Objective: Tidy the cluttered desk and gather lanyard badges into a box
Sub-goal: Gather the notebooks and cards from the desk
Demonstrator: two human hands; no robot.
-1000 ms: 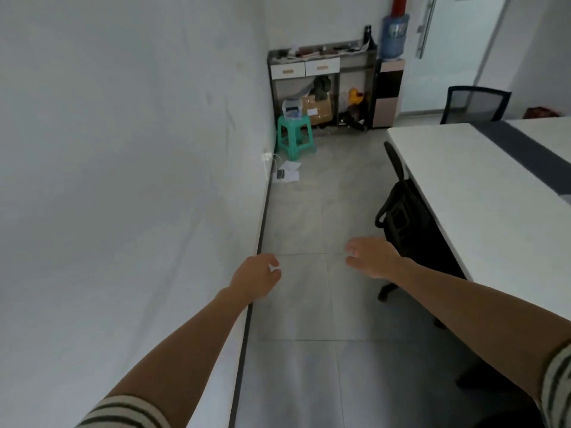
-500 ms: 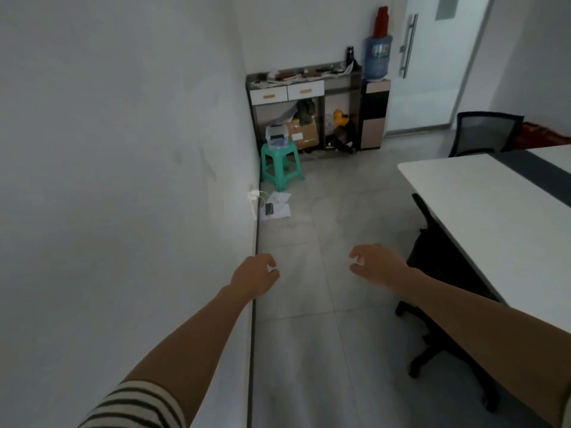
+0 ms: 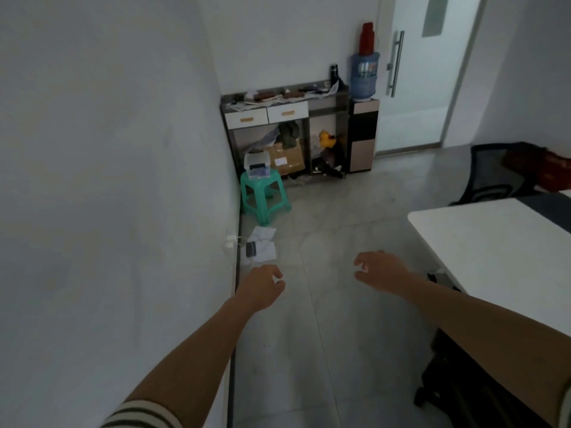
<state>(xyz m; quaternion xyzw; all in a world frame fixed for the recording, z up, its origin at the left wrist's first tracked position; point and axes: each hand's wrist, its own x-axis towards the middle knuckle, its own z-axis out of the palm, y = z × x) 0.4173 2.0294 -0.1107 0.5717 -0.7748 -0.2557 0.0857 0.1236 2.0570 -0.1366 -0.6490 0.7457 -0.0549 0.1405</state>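
Two hands are stretched forward over the grey tiled floor [image 3: 309, 350], and each one touches nothing. The left hand [image 3: 261, 287], just below the middle of the frame and close to the white wall [image 3: 108, 180], has its fingers loosely curled and holds nothing that I can see. The right hand [image 3: 381, 270], a little right of the middle, is relaxed, with the fingers spread and slightly bent, also holding nothing.

At the right edge stands a white tabletop [image 3: 494, 257], and below it, in the lower right corner, a black office chair [image 3: 463, 381]. Just beyond the left hand some white papers [image 3: 264, 242] lie on the floor beside the wall, with a small dark object [image 3: 251, 249] on them. Further on is a green plastic stool [image 3: 264, 196] with a clear plastic box [image 3: 256, 163] on its seat.

Behind the stool, in the upper middle of the frame, the cluttered desk [image 3: 284, 100] stands against the far wall. Papers and small things cover its top, and a cardboard box [image 3: 285, 159] sits under it. Any lanyard badges there are too small to make out. Right of the desk is a water dispenser [image 3: 364, 75], then a pale door [image 3: 426, 88].
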